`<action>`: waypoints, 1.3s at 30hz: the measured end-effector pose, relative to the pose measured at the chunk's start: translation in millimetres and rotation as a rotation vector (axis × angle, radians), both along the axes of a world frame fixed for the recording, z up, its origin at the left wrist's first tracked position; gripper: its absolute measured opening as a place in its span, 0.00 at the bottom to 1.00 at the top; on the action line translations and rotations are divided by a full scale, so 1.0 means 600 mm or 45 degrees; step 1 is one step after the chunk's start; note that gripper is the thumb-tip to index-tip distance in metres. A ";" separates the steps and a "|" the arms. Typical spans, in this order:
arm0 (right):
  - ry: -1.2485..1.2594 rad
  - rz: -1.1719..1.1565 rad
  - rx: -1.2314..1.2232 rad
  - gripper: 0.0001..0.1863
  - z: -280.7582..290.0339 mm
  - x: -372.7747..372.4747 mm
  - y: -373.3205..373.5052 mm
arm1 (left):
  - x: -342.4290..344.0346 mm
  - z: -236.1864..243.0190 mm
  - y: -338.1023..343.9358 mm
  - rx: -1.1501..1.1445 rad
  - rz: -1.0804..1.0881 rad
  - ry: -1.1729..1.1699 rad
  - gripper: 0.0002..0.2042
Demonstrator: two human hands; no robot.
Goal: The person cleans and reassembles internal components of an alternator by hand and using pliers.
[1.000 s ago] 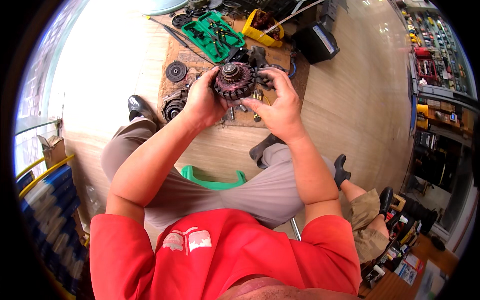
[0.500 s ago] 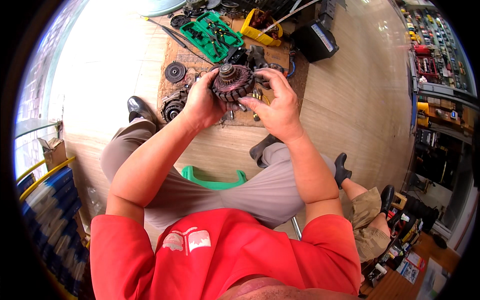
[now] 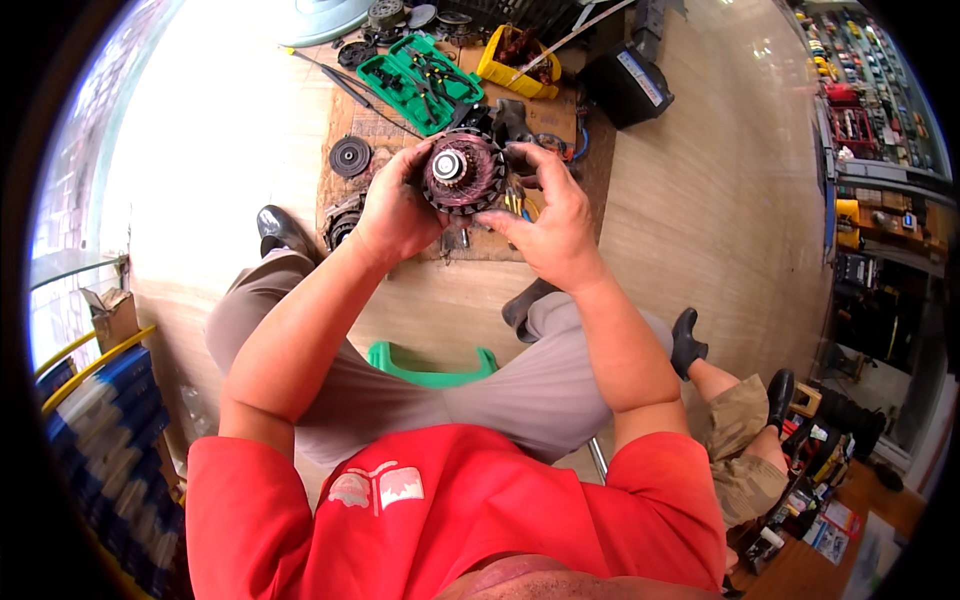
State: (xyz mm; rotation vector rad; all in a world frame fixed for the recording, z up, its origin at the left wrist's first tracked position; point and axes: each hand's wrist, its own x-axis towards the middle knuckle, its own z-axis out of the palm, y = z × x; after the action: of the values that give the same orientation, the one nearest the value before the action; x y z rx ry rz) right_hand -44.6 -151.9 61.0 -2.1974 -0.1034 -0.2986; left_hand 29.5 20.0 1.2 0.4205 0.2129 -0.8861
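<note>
A dark, round rotor with a toothed rim, reddish windings and a bright bearing on its shaft is held up in front of me, shaft end turned toward me. My left hand wraps its left side. At the right rim, my right hand curves around it, thumb at the lower edge and fingertips at the upper right. Beneath lies a stained cardboard mat. A black grooved pulley rests on the mat to the left, with a metal housing partly hidden behind my left wrist.
Beyond the rotor are an open green tool case, a yellow bin of reddish parts and a black battery. A green stool shows between my legs. Another person's legs are at right; blue boxes stand at left.
The rotor has tilted, so its shaft end now points more toward me and its face shows rounder. Both hands stay around it, with the right fingers slightly shifted.
</note>
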 end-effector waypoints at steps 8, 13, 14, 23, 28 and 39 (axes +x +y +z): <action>0.214 0.019 -0.021 0.38 -0.004 -0.002 -0.014 | 0.002 0.012 -0.002 0.003 -0.017 -0.317 0.25; 0.237 0.018 -0.012 0.38 -0.010 0.000 -0.016 | 0.000 0.012 0.000 0.013 -0.010 -0.357 0.26; 0.230 0.023 -0.002 0.38 -0.011 0.000 -0.016 | -0.001 0.013 0.001 0.024 -0.008 -0.373 0.26; 0.223 0.023 0.026 0.36 -0.019 0.004 -0.016 | -0.004 0.013 -0.001 0.099 0.008 -0.323 0.25; 0.284 0.016 0.076 0.36 -0.019 0.004 -0.014 | -0.005 0.012 -0.001 0.096 0.009 -0.293 0.24; 0.259 0.034 0.098 0.36 -0.024 0.002 -0.016 | -0.005 0.016 -0.002 0.174 -0.014 -0.305 0.27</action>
State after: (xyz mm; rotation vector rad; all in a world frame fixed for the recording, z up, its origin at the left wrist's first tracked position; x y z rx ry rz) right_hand -43.2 -161.4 46.3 -2.1348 -0.0087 -0.0621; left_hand 26.5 18.7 10.9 0.6513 0.0507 -0.8269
